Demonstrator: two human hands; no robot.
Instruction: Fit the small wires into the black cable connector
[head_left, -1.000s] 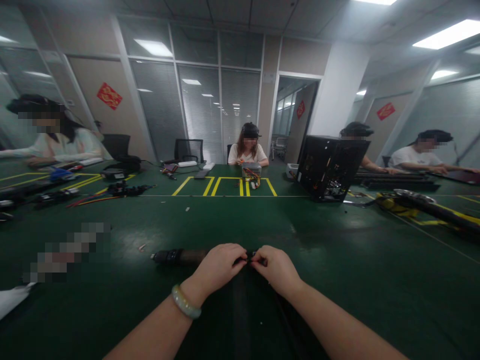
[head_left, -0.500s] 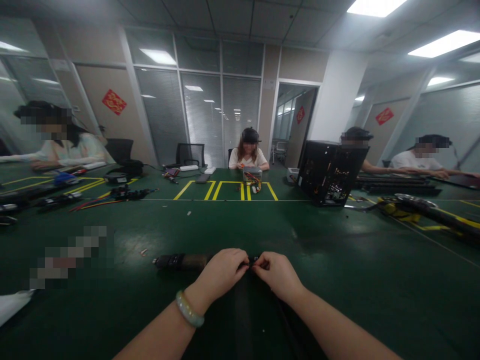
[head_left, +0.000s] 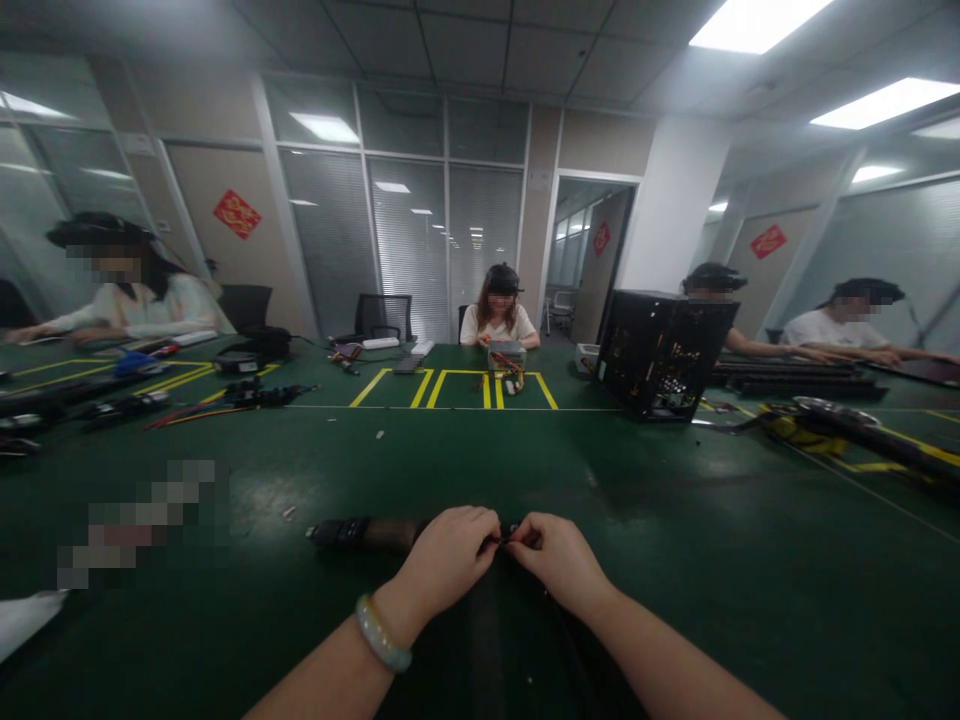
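On the green table top point(head_left: 420, 460) in front of me lies a long dark cylindrical tool point(head_left: 382, 534), perhaps an electric screwdriver, its narrow tip to the left. My left hand point(head_left: 457, 550), with a pale bangle at the wrist, covers the right part of it, fingers closed in a pinch. Close beside, my right hand point(head_left: 559, 555) is pinched too, fingertips almost meeting the left ones. A small dark piece shows between the fingertips; its kind is hidden. A dark cord-like strip trails toward me below the right hand.
A black computer case point(head_left: 664, 355) stands at the back right. Bundled cables point(head_left: 255, 395) lie at the left, and a metal box with coloured wires point(head_left: 507, 362) sits across the table before a person. Other people work on both sides. A white item point(head_left: 30, 620) lies near left.
The view has tilted slightly, so the scene sits a little lower. Both hands stay pinched at the same place, with only a slight shift of the fingers.
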